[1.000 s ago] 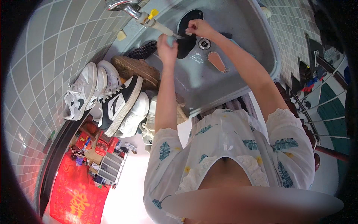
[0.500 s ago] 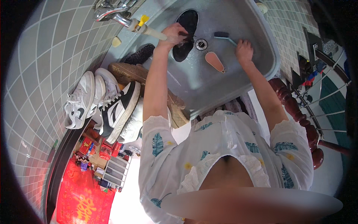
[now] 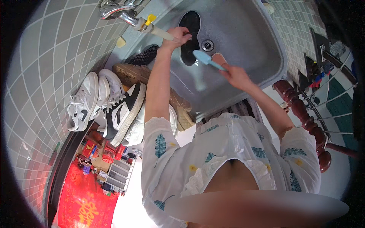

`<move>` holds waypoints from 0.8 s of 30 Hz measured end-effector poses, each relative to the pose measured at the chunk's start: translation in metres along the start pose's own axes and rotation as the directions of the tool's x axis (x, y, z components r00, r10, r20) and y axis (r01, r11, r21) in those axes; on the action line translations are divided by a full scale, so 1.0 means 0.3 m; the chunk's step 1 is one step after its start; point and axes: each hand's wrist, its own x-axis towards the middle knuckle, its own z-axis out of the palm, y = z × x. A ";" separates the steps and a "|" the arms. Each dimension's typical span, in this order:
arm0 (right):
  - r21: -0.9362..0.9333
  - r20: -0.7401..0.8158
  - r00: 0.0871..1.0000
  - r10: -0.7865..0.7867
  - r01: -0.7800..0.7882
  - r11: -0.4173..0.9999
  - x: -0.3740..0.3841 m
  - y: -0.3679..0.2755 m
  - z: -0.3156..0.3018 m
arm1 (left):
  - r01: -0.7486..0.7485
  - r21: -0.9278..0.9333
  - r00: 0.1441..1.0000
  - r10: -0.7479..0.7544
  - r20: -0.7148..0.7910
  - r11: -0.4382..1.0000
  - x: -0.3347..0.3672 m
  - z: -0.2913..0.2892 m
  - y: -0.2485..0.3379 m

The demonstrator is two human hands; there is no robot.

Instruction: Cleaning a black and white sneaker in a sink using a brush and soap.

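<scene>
A black shoe [image 3: 189, 51] lies lengthwise in the grey sink [image 3: 243, 22], left of the drain [image 3: 207, 45]. My left hand [image 3: 176, 39] is closed on its left side near the middle, beside the end of the tap's hose. The fingers of my right hand [image 3: 237, 78] are wrapped round the handle of a light blue scrub brush [image 3: 203, 57]. The brush's head is by the near end of the shoe; whether they touch I cannot tell. A pinkish oval brush-like piece [image 3: 219, 58] lies on the sink floor, partly hidden behind the blue handle.
A chrome tap [image 3: 119, 15] with a yellow-levered hose fitting [image 3: 150, 19] reaches in from upper left. Pale soap [image 3: 121, 42] sits on the ledge. White and black sneakers [image 3: 121, 110], brown shoes [image 3: 131, 72] and a dark mesh shoe [image 3: 144, 55] crowd the left. Dark red turned wood [image 3: 300, 110] stands right.
My right hand has picked up the blue brush from the sink floor and brought it left, toward the shoe. My left hand has stayed on the shoe.
</scene>
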 end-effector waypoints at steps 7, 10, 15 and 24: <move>0.500 0.058 0.906 0.419 -0.390 0.773 0.370 -0.227 0.289 | 0.130 -0.042 0.984 -0.134 -0.118 0.991 0.069 0.128 -0.069; 0.720 -0.081 0.870 0.487 -0.287 0.632 0.499 -0.224 0.426 | 0.182 -0.212 0.982 -0.167 0.089 0.960 0.116 0.142 -0.050; 0.981 -0.014 0.918 0.395 -0.064 0.184 0.448 -0.199 0.432 | -0.109 -0.810 0.987 -0.034 -0.157 0.576 -0.021 0.185 -0.124; 0.970 0.233 0.941 0.245 -0.242 0.006 0.391 -0.173 0.281 | 0.238 -0.896 0.859 -0.512 0.014 0.374 -0.025 0.372 -0.304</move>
